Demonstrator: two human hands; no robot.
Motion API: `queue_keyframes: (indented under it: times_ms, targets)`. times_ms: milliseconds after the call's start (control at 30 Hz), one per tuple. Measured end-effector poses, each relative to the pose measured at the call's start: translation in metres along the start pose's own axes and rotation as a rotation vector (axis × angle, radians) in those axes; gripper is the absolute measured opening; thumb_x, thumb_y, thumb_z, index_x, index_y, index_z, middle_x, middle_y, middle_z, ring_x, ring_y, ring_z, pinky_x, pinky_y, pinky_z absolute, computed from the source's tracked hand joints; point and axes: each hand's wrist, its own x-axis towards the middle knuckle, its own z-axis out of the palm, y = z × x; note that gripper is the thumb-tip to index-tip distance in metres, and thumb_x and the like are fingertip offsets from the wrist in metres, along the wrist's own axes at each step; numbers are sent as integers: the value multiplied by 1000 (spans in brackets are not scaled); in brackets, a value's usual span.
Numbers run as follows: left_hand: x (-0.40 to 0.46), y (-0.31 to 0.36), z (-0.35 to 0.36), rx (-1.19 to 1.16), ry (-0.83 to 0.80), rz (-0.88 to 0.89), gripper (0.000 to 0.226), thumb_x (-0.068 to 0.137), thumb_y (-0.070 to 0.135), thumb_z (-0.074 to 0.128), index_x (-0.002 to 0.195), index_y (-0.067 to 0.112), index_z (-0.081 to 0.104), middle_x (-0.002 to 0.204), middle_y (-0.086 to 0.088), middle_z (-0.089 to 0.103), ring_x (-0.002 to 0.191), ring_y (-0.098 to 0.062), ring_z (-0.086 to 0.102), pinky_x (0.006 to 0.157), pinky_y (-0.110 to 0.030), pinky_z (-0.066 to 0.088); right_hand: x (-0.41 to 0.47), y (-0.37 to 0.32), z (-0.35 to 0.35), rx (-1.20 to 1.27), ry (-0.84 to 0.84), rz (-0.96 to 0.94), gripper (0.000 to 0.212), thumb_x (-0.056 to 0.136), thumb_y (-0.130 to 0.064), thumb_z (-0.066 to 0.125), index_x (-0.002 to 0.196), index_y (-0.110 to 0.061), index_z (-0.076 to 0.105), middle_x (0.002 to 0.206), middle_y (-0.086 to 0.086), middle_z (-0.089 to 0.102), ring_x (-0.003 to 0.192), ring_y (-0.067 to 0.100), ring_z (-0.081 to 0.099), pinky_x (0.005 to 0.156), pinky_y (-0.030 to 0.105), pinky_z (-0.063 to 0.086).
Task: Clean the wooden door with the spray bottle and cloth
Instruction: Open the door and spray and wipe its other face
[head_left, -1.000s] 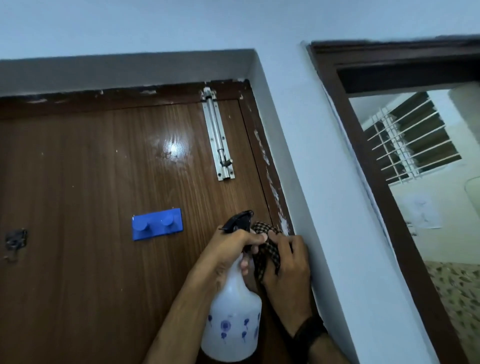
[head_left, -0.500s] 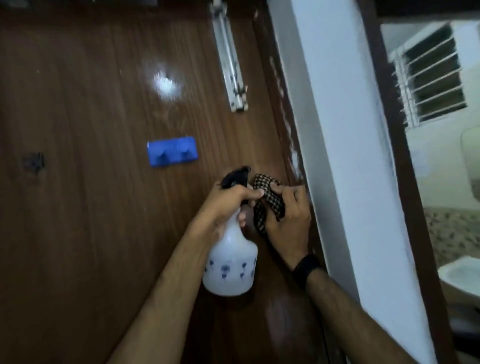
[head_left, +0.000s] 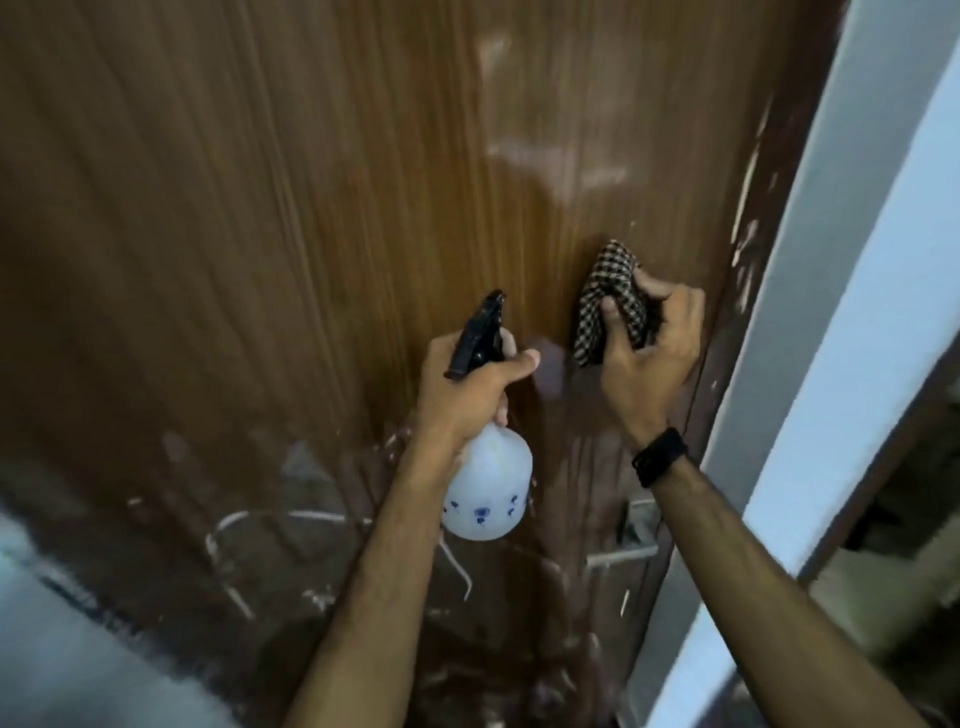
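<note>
Task status, as judged: cleaning is in progress. The upper door panel shows a glossy sheen; pale streaks and smears across the lower third of the frame remain to be wiped.

The wooden door (head_left: 291, 218) fills most of the frame. It is dark brown with vertical grain; motion blur hides fine detail.

The left hand (head_left: 465, 389) is wrapped around the neck of the spray bottle (head_left: 488, 493), at centre frame. The bottle is white with blue flower marks and a black trigger head aimed up at the door.

The right hand (head_left: 649, 353) clutches the bunched checked cloth (head_left: 608, 296), held at the door, right of centre. A black wristband (head_left: 660, 457) sits on that wrist.
</note>
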Motion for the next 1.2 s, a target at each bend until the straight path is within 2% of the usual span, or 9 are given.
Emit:
queue_keyframes:
  times_ms: [167,300,467,567,733,833,900,1067,1200]
  targets:
    - [-33,-75,-34,-65,62,-64,15,88,2,74,85,6,61,71,-16,56,38,-13,45,43,-24,41,-74,-5,4,-8,-66,110,22,90,-7,72,108,4,64,107,16,59,104,13,55,92,23,46]
    - [-50,-115,-51,-133,195,-143,18,87,-2,74,81,8,60,62,-7,54,37,-12,44,43,-24,40,-114,-11,10,18,-199,58,22,89,-2,73,107,6,63,110,12,57,106,21,56,94,27,46]
    - [-60,-140,-60,-135,361,-203,20,85,-4,76,76,6,60,56,-1,55,43,-10,51,51,-23,44,-136,-19,35,87,-288,4,21,85,6,73,104,7,65,107,22,57,106,24,58,96,29,49]
    - [-58,-146,-57,-102,422,-258,24,85,-2,76,73,7,58,52,1,52,43,-14,51,50,-23,44,-141,-5,45,81,-338,-100,29,81,13,68,107,1,66,111,22,54,106,30,57,99,32,49]
    - [-59,-160,-51,-83,438,-264,22,86,-3,76,75,2,58,53,-7,51,40,-19,50,47,-27,45,-160,29,43,46,-422,-308,44,81,7,53,120,-14,59,117,10,47,106,33,52,97,41,49]
    - [-60,-164,-47,-43,449,-270,25,86,-3,75,72,5,56,53,1,51,44,-13,51,52,-23,44,-160,33,51,87,-380,-317,44,79,8,54,117,-12,60,115,12,46,103,33,51,99,32,44]
    - [-62,-167,-50,-41,495,-303,30,85,-2,75,69,10,54,56,-6,48,45,-17,48,50,-26,42,-159,27,57,129,-363,-299,41,79,10,55,115,-10,61,114,12,45,101,33,51,100,29,44]
    - [-62,-162,-69,-87,529,-287,27,85,-2,76,71,12,58,63,-13,49,51,-23,49,44,-27,40,-148,9,84,204,-437,-502,36,88,7,60,120,-11,62,116,11,48,103,30,52,89,43,52]
    - [-61,-164,-89,-80,477,-256,23,85,-5,74,76,9,58,57,-11,49,39,-19,43,42,-25,39,-178,21,95,142,-484,-691,36,94,6,52,124,-11,59,116,12,50,95,30,53,85,46,45]
